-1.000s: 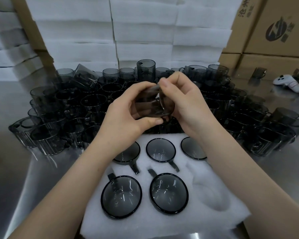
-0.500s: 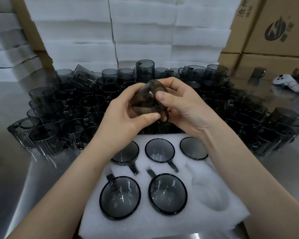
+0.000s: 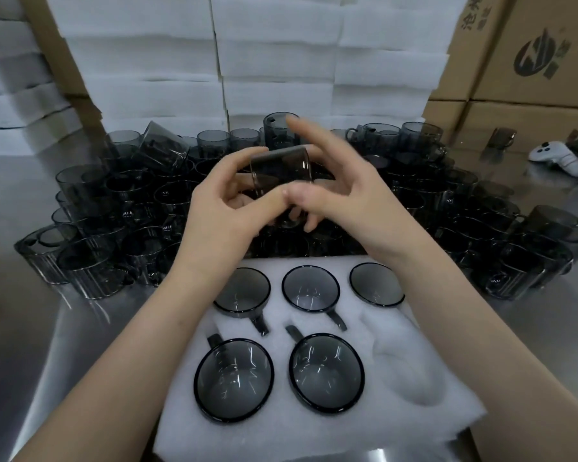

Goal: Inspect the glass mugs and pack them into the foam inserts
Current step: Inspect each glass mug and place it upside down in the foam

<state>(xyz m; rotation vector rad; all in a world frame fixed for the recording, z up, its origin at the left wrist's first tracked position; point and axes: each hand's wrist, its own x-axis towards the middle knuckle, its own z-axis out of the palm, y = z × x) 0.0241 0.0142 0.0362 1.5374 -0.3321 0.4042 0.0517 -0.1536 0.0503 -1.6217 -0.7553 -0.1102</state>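
Holding a smoky glass mug (image 3: 281,168) sideways for inspection above the foam insert (image 3: 447,418), the left hand (image 3: 221,208) pinches it; whether the blurred, splayed right hand (image 3: 347,195) grips is unclear.

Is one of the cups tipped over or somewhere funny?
Yes. One tilted mug at the back left of the pile leans on its neighbours, which stand upright. A white controller also lies on the metal table at far right, and it isn't a packing thing.
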